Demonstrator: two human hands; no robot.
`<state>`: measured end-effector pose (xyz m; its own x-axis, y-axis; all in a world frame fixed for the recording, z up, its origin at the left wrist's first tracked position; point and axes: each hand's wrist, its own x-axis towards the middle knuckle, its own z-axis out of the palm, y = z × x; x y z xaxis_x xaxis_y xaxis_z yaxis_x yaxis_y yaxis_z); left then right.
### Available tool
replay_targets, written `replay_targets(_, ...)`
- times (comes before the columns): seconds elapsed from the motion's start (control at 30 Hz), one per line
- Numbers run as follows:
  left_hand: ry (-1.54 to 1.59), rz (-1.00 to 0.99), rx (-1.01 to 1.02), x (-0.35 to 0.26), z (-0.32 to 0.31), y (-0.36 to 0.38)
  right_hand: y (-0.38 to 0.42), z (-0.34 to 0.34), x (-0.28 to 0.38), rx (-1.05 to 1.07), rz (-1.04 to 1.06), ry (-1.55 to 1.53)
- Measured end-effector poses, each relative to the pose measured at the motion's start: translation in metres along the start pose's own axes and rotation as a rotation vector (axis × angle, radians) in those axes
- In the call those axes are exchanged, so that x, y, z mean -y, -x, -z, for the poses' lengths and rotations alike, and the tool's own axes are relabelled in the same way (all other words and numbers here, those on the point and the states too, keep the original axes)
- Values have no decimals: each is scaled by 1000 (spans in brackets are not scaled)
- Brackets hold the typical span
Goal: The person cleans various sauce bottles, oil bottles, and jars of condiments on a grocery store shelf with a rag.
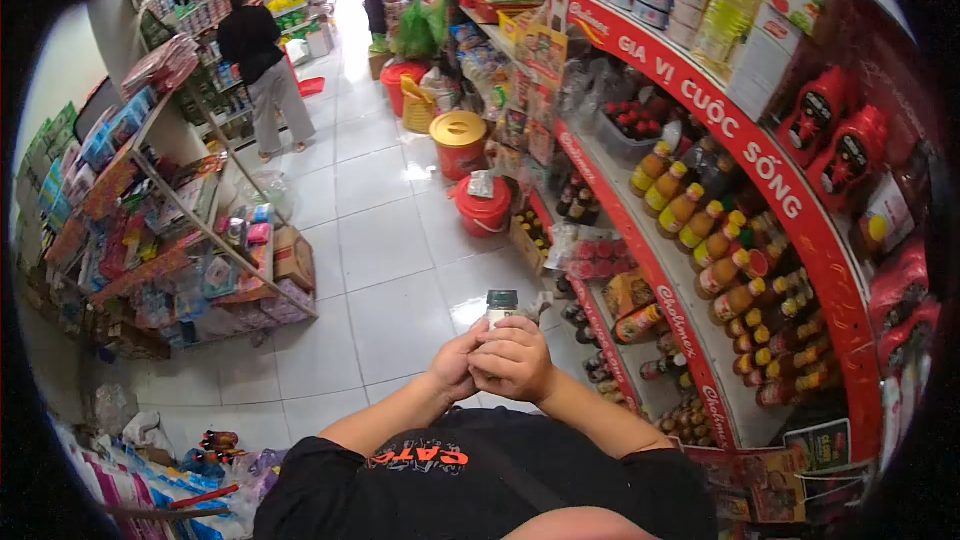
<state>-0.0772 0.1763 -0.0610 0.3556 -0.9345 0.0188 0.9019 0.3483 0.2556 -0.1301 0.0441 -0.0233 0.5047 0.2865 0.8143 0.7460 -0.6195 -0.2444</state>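
Observation:
Held in front of my chest is a small jar (502, 302) with a dark green lid and a pale label, standing upright. My right hand (515, 355) wraps round it from the right, fingers curled over its front. From the other side my left hand (461, 364) closes against it, partly covered by the right fingers. The lower part of the jar is hidden behind both hands. Only the lid and a strip of the label show.
On my right, a red-edged shelf (690, 90) carries rows of sauce bottles (710, 240). A low rack of packets (220, 270) stands left. Red buckets (483, 208) line the aisle floor (375, 220). Another person (262, 60) stands farther up at left.

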Motion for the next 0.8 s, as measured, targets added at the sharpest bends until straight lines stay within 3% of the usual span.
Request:
replay_targets(0.1,-311,-67,-108,22,-30,-35,17,36,-5,-162,-116,111)
replay_targets(0.23,-615,-146,10,51,-41,-86,53,83,-13,-443,-443,82)
replay_targets(0.27,-733,-162,-40,60,-46,-96,60,100,-15,-379,-486,139)
replay_targets(0.37,-946,-427,82,99,-62,-130,93,121,-21,-612,-859,-217)
replay_targets(0.43,-1173,-533,122,119,-53,-149,97,140,-11,-825,-930,-766)
replay_targets(0.5,-1355,-602,160,134,-47,-168,103,161,-16,-888,-918,-836)
replay_targets(0.53,-1311,-589,120,143,-48,-175,109,170,-20,-902,-976,-703)
replay_targets(0.63,-1540,-562,146,153,-56,-183,119,197,-25,-987,-1296,-887)
replay_targets(0.67,-1739,-688,265,153,-61,-189,140,194,-40,-915,-1261,-747)
replay_targets(0.77,-1680,-799,457,164,-56,-195,143,208,-44,-951,-1341,-957)
replay_targets(0.8,-1680,-816,491,164,-54,-198,141,204,-41,-874,-1342,-783)
